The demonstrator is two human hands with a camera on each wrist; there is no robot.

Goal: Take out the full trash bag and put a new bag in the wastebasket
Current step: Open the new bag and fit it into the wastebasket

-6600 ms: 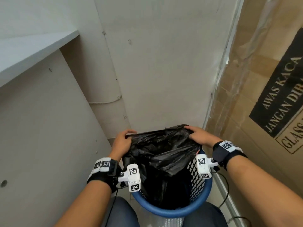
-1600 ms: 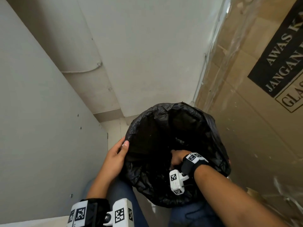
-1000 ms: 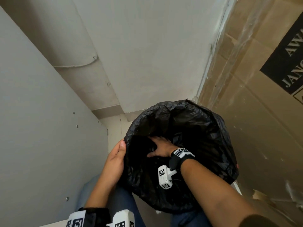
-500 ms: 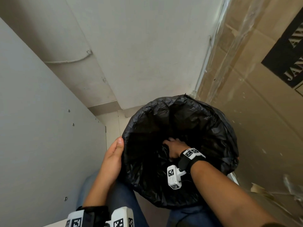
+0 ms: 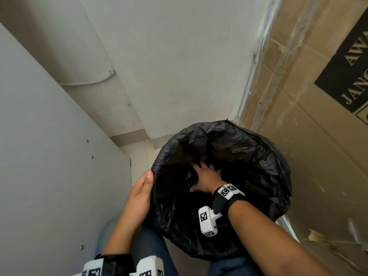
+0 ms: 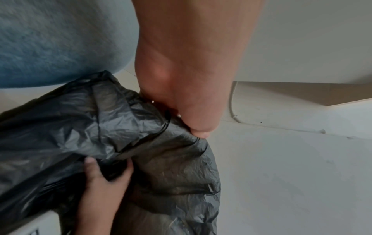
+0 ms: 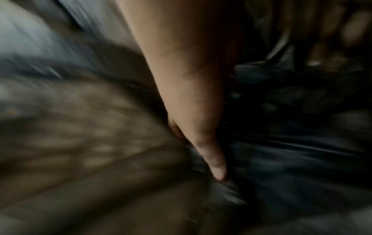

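Black trash bag (image 5: 249, 156): lines the wastebasket, mouth open, folded over the rim; sits at 5 o'clock in the head view, against the cardboard box (image 5: 318, 136) at 3 o'clock.
Left hand (image 5: 139, 198): at the bag's 9 o'clock edge, thumb and fingers pinching the folded plastic.
Right hand (image 5: 207, 178): inside the bag, fingers spread flat, pressing the liner.
White wall (image 5: 179, 56): at 12 o'clock.

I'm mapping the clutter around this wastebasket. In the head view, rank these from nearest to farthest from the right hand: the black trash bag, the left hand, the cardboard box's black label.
From the right hand:
1. Black trash bag: the hand is inside it, fingers spread on the liner.
2. Left hand: gripping the bag's left rim.
3. Black label: upper right on the cardboard box.
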